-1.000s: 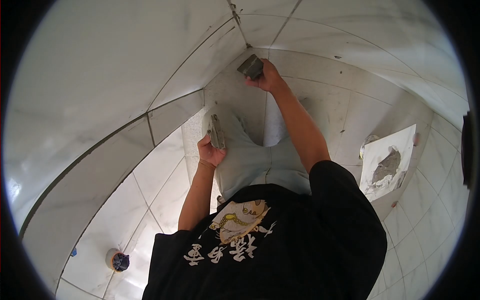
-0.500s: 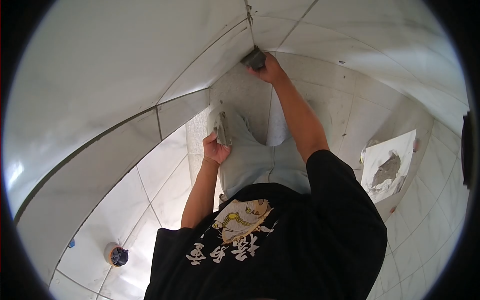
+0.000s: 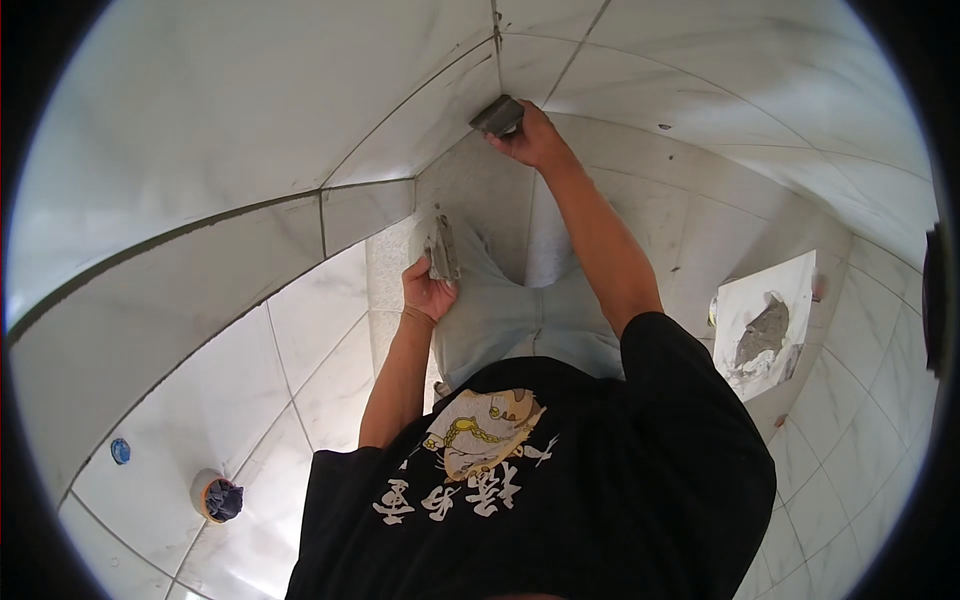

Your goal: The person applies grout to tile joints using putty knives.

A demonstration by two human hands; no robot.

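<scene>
My right hand (image 3: pixel 527 137) is closed on a dark grey, flat rectangular scraper (image 3: pixel 497 117), held by the wall corner just above the floor. Its handle, if there is one, is hidden by my fingers. Over my left thigh, my left hand (image 3: pixel 429 293) grips a putty knife (image 3: pixel 442 250) smeared with grey paste. White marbled tiles (image 3: pixel 430 120) line the walls on both sides of the corner, with dark joints between them.
At the right, a white board (image 3: pixel 735 345) bears a heap of grey paste (image 3: pixel 765 332). A small round container (image 3: pixel 208 497) with dark material stands at lower left, near a blue round object (image 3: pixel 121 451). The left wall has a dark gap (image 3: pixel 160 240) running along it.
The scraper in my right hand has shifted slightly left, away from the corner joint, and turned flatter. My left hand stays nearly still. The whole view has shifted a little.
</scene>
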